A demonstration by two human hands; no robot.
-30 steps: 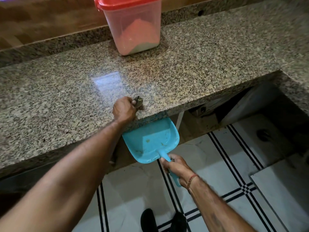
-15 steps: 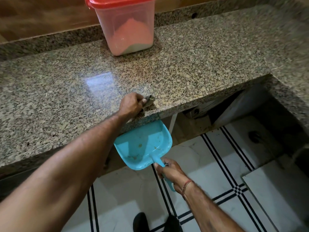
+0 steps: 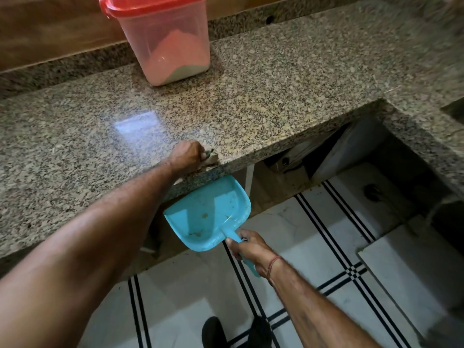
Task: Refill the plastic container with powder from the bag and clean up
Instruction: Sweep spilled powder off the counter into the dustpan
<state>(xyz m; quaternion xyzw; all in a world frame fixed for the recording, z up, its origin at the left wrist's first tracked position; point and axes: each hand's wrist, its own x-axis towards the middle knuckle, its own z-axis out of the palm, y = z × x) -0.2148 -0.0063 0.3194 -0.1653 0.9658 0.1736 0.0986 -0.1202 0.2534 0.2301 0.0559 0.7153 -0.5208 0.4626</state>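
Observation:
A clear plastic container (image 3: 173,46) with a red lid stands at the back of the granite counter (image 3: 276,91), partly filled with pale powder. At the counter's front edge my left hand (image 3: 188,156) grips a small crumpled cloth (image 3: 210,156) pressed to the stone. Just below that edge my right hand (image 3: 247,249) holds the handle of a turquoise dustpan (image 3: 208,214), its pan tipped up under the edge. A few crumbs lie in the pan. No bag is in view.
The counter turns a corner on the right (image 3: 426,116). Under it is a dark open space with a white sheet or bag (image 3: 344,154). The floor (image 3: 313,247) is white tile with black stripes. My feet (image 3: 236,332) show at the bottom.
My left hand with the cloth has stayed along the counter's front edge, above the dustpan. A few more crumbs lie in the pan. The camera view has shifted slightly.

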